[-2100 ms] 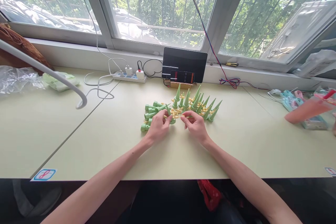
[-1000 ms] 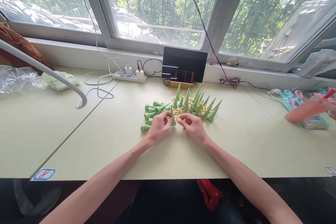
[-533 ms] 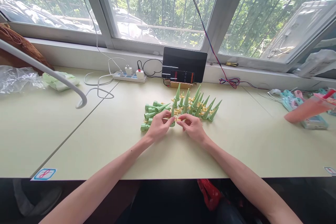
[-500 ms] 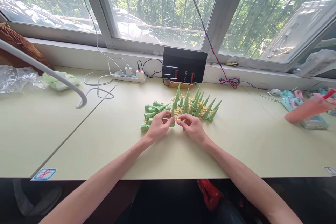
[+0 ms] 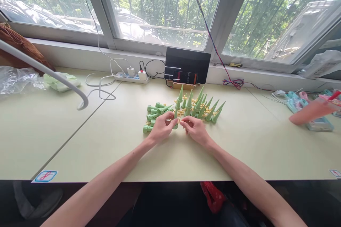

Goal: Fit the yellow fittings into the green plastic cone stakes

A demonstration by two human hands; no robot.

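Observation:
My left hand point(image 5: 163, 126) is closed around a green plastic watering spike point(image 5: 176, 112), held with its point upward. At that spike's right side sits a small yellow valve piece point(image 5: 179, 121). My right hand point(image 5: 195, 129) pinches at the outer end of this piece with thumb and forefinger; the fingertips hide part of it. Just beyond both hands, several green spikes point(image 5: 198, 105) stand point-up with yellow pieces in their sides. To the left, more green spikes point(image 5: 152, 117) lie on the table, and loose yellow pieces point(image 5: 179, 112) are scattered between the two groups.
A black tablet point(image 5: 188, 63) with a phone point(image 5: 185, 77) before it leans by the window. Left of it lies a power strip point(image 5: 131, 77) with cables. A white curved stand point(image 5: 66, 81) crosses the left side. A pink drink cup point(image 5: 309, 111) tilts at the right.
The right fingertips have shifted very slightly at the yellow valve piece, and less of it shows between the hands. The left hand and its spike have stayed almost still.

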